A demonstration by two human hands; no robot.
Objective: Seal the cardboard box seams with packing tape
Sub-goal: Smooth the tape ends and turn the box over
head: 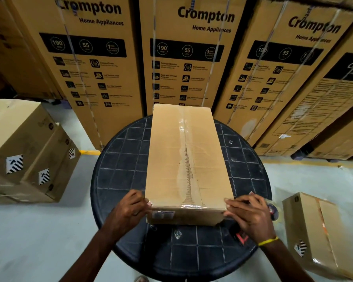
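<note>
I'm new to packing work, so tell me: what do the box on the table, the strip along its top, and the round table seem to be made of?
Box: brown cardboard, matte, with creased flaps meeting at a centre seam.
Strip: probably clear plastic tape, glossy; it glints and wrinkles over the seam.
Table: likely dark moulded plastic, slightly shiny, with a raised grid pattern; metal can't be ruled out.

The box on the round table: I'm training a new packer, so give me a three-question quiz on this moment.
1. True or false: clear tape already runs along the top centre seam of the box.
2. Where are the hands? A) both on the top B) left hand and right hand at the near corners C) off the box
3. What does the box rest on?

Key: 1 true; 2 B; 3 the black round table.
</note>
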